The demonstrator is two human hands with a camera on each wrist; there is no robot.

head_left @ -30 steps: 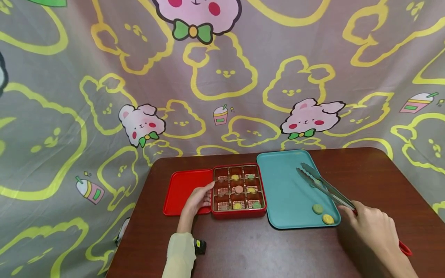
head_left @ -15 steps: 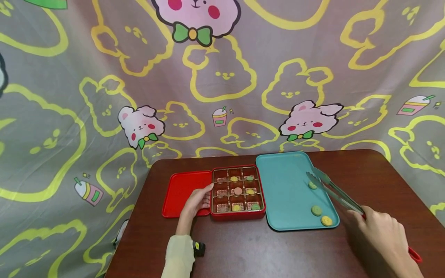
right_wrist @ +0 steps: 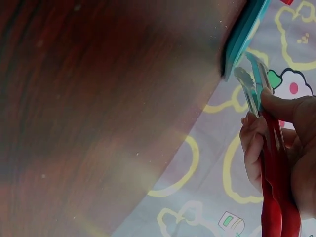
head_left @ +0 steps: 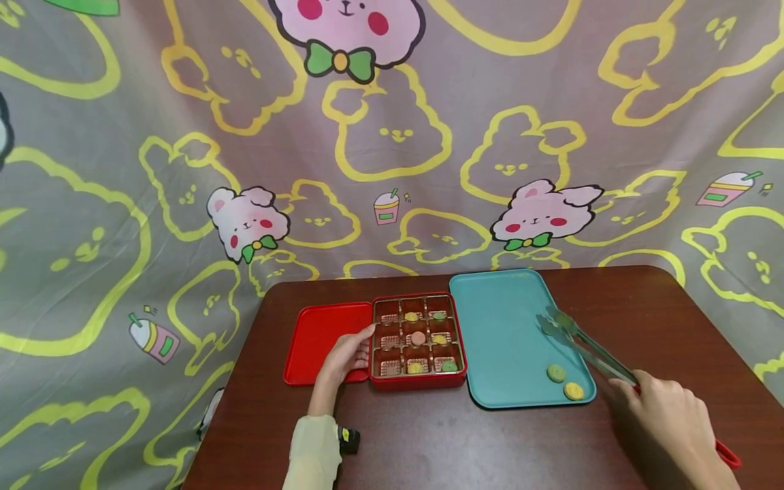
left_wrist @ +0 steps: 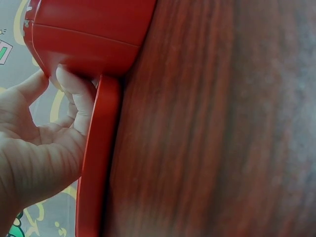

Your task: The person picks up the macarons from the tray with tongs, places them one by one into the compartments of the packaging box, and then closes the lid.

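My right hand (head_left: 670, 412) grips red-handled metal tongs (head_left: 603, 357), which reach over the right edge of the teal tray (head_left: 502, 340). Their tips overlap a green round biscuit there, mostly hidden by the metal. Nearer on the tray lie another green biscuit (head_left: 556, 373) and a yellow biscuit (head_left: 574, 391). My left hand (head_left: 348, 354) holds the left side of a red box (head_left: 419, 382), thumb at the rim and fingers curled against the wall. Inside the box's divided insert, yellow, green and pink biscuits sit in the middle and right columns; the pink biscuit (head_left: 418, 338) occupies the centre compartment.
A red lid (head_left: 315, 340) lies left of the box, partly under my left hand. The teal tray stands close against the box's right side. Behind the brown table (head_left: 416, 442) hangs a patterned cloth (head_left: 343, 156).
The tongs' tips shifted right and down along the tray's right edge, then closed in over the green biscuit. My left hand has stayed on the box.
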